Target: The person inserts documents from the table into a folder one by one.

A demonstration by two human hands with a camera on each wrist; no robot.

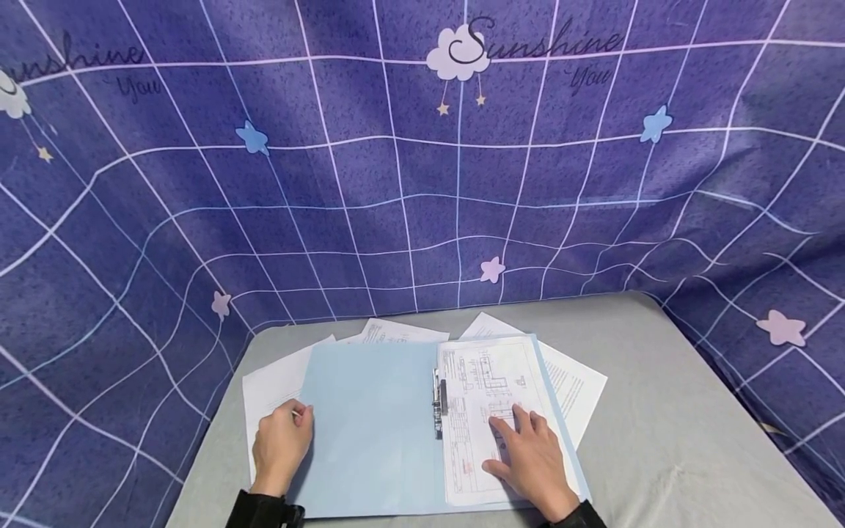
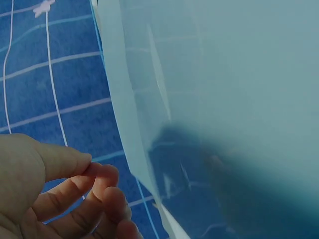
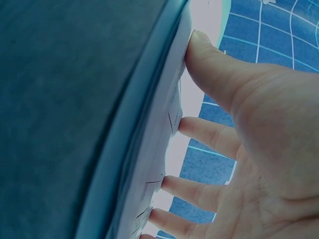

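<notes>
A light blue folder (image 1: 370, 425) lies spread flat, with a metal clip (image 1: 439, 403) along its middle. On its right side is a stack of printed sheets (image 1: 475, 469) with a drawing and tables on top. My right hand (image 1: 531, 455) rests on the top sheet with fingers spread; in the right wrist view its fingertips (image 3: 187, 127) touch the paper. At the folder's left edge is my left hand (image 1: 282, 444), fingers curled and thumb against the index finger. The left wrist view shows this hand (image 2: 70, 189) beside the folder's edge, with no held thing visible.
Loose printed sheets stick out from under the folder: one at the left (image 1: 271, 381), one at the back (image 1: 399, 331) and one at the right (image 1: 577, 389). The table has a grey cover (image 1: 680, 425). A purple patterned cloth (image 1: 422, 176) hangs behind and around it.
</notes>
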